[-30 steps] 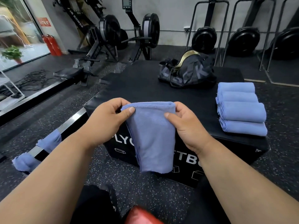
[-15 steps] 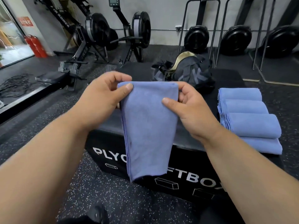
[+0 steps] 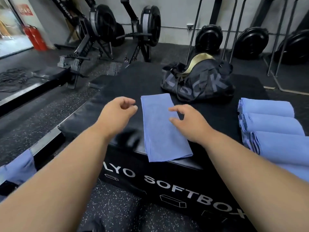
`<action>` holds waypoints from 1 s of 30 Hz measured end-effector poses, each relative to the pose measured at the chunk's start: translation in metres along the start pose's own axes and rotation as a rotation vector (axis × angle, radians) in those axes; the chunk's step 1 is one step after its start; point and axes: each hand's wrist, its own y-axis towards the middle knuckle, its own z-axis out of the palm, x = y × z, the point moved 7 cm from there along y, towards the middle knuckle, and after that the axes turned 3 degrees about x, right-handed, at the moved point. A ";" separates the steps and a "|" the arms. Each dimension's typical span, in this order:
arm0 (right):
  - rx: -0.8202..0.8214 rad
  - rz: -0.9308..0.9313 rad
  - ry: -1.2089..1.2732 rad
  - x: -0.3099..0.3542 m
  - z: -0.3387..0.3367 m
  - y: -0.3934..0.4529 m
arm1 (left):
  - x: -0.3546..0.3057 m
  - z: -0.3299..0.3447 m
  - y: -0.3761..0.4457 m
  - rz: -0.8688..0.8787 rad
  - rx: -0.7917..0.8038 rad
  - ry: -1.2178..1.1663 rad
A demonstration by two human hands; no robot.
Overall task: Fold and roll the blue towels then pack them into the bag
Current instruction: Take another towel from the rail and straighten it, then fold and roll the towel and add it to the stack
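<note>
A blue towel [image 3: 163, 129], folded into a long strip, lies flat on the black soft plyo box [image 3: 120, 91], its near end hanging slightly over the front edge. My left hand [image 3: 117, 113] hovers just left of it, fingers loosely curled and holding nothing. My right hand [image 3: 187, 121] hovers over the strip's right edge, fingers relaxed and spread, empty. A black duffel bag [image 3: 197, 82] with a gold-lined opening sits at the back of the box. Several rolled blue towels [image 3: 270, 124] are stacked at the box's right side.
More blue towel cloth [image 3: 16, 168] hangs over a metal rail at the lower left. Rowing machines [image 3: 100, 30] stand on the floor behind and left. Weight plates on racks [image 3: 209, 37] line the back wall. Red fire extinguishers [image 3: 35, 37] stand at the far left.
The towel, held up by both hands by its top corners before, now lies flat on the box. Both hands have let go and hover beside it.
</note>
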 end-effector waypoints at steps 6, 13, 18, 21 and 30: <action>0.213 -0.027 -0.233 -0.042 0.062 -0.079 | 0.048 0.072 -0.103 0.184 0.225 0.204; 0.235 -0.079 -0.324 -0.042 0.065 -0.091 | 0.062 0.082 -0.111 0.339 0.224 0.423; 0.226 -0.077 -0.362 -0.043 0.066 -0.093 | 0.062 0.085 -0.106 0.385 0.156 0.476; 0.221 -0.078 -0.360 -0.043 0.066 -0.093 | 0.059 0.084 -0.101 0.457 0.091 0.453; 0.032 -0.225 -0.355 -0.036 0.066 -0.091 | 0.058 0.072 -0.097 0.412 0.115 0.267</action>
